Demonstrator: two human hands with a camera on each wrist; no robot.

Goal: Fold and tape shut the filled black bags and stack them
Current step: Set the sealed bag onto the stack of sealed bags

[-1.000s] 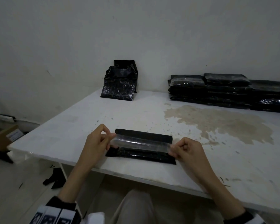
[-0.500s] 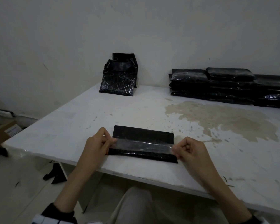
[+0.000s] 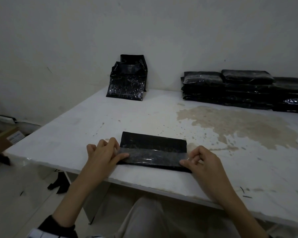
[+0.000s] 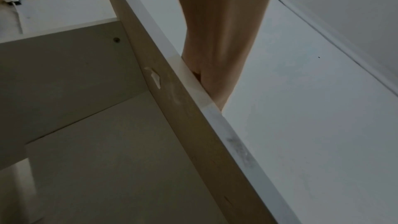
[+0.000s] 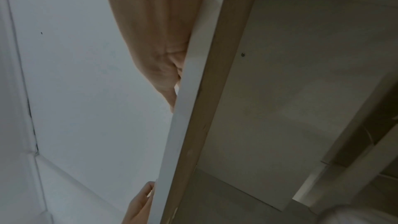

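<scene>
A folded black bag (image 3: 153,143) lies flat near the front edge of the white table (image 3: 110,117). A strip of clear tape (image 3: 153,156) runs across its near half, lying on the bag. My left hand (image 3: 110,152) pinches the tape's left end, thumb laid along the strip. My right hand (image 3: 193,159) pinches the right end at the bag's right edge. Both wrist views show only a forearm and the table's edge from below; the fingers are hidden there.
Several filled open black bags (image 3: 127,79) lean against the back wall. Stacks of taped flat bags (image 3: 239,90) sit at the back right. A brown stain (image 3: 230,124) marks the tabletop. A cardboard box (image 3: 5,138) is on the floor at left.
The tape was held stretched just above the bag; both hands have lowered it and it now lies on the bag. My left thumb has come down onto the strip.
</scene>
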